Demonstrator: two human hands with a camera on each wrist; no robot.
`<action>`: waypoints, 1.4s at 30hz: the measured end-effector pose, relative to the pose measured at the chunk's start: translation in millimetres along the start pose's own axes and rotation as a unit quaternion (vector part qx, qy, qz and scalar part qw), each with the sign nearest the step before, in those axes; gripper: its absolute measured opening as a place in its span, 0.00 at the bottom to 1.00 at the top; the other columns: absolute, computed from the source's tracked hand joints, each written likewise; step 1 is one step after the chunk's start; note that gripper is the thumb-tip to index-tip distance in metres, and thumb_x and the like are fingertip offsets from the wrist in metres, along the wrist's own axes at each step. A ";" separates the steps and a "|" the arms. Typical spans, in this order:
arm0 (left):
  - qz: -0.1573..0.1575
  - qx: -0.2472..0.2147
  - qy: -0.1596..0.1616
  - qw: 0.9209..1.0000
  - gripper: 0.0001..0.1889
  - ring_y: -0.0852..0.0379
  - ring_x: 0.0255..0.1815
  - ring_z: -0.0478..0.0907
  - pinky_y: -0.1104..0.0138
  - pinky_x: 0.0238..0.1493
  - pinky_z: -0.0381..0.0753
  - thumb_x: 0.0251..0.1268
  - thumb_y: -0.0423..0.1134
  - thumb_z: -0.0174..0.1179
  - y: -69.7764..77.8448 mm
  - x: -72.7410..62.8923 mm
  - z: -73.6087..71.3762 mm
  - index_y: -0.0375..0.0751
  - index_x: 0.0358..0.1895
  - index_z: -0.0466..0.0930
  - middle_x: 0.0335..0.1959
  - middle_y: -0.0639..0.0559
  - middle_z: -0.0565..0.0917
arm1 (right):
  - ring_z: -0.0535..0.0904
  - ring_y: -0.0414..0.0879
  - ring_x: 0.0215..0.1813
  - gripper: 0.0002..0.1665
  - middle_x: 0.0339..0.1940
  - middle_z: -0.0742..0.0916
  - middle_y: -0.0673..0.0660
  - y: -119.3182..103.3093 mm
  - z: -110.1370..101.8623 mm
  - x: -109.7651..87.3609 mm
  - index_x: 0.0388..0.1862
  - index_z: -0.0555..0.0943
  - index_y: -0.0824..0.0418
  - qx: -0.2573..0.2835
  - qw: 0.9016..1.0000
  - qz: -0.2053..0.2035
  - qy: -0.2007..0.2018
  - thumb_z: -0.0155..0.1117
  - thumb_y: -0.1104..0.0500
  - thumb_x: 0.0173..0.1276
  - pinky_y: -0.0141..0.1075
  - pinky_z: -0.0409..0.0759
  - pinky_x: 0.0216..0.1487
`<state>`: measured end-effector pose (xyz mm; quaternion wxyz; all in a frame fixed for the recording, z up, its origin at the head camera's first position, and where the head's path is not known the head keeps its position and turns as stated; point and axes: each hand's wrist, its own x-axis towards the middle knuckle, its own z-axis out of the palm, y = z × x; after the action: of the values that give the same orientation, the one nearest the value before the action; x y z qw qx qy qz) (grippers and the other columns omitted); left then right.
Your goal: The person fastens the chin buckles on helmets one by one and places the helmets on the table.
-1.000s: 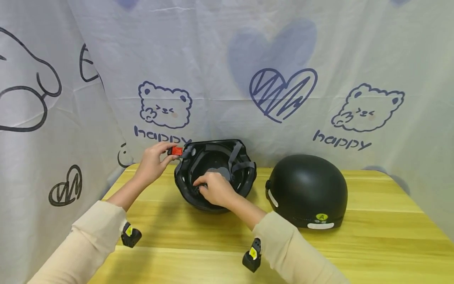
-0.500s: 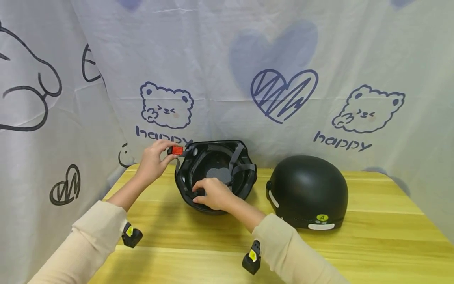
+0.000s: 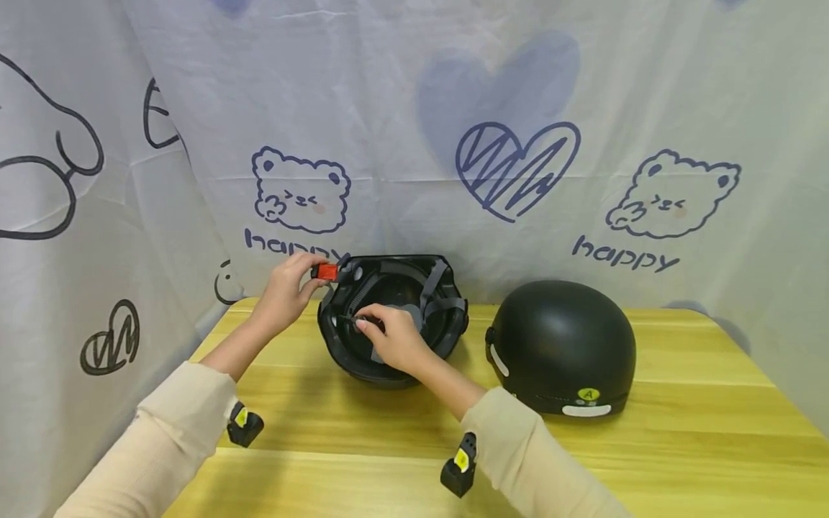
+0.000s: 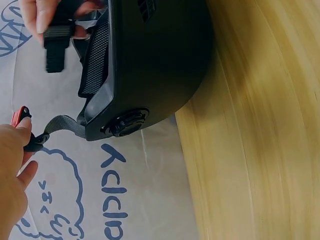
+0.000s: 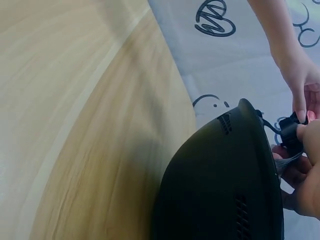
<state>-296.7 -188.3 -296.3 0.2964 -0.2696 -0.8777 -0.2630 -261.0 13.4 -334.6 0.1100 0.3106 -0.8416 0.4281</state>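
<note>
An upturned black helmet (image 3: 333, 345) lies on the table with its padded inside and grey straps facing me in the head view. At its left rim my left hand (image 3: 281, 295) pinches a red and black buckle (image 3: 327, 272) between thumb and fingers. A grey strap (image 4: 65, 123) joins that buckle to the helmet in the left wrist view. My right hand (image 3: 398, 338), over the helmet's opening, pinches a black buckle tongue (image 4: 57, 47) on its strap. Seen from the right wrist, the black tongue (image 5: 290, 132) is close to the left hand's fingers.
A second black helmet (image 3: 563, 345), dome up with a yellow "A" sticker, stands right of the first. The wooden table (image 3: 699, 432) runs back to a printed white curtain (image 3: 414, 144), and another curtain (image 3: 129, 216) hangs along the left side.
My right hand has lowered a little, then risen with the black buckle tongue, which now points left toward the red buckle. My left hand has shifted slightly right.
</note>
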 end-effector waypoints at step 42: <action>0.137 0.063 -0.112 0.982 0.14 0.46 0.40 0.79 0.57 0.42 0.80 0.54 0.26 0.62 2.8 6.9 6.9 0.30 0.46 0.77 0.39 0.40 0.82 | 0.83 0.56 0.28 0.13 0.36 0.87 0.66 16.7 -13.7 14.6 0.43 0.79 0.69 0.157 0.979 0.100 0.080 0.51 0.60 0.71 0.29 0.75 0.24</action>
<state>-302.2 -179.8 -295.6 0.2460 -0.3954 -0.8750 -0.1322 -283.8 25.3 -330.6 0.0834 0.2029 -0.7793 0.5870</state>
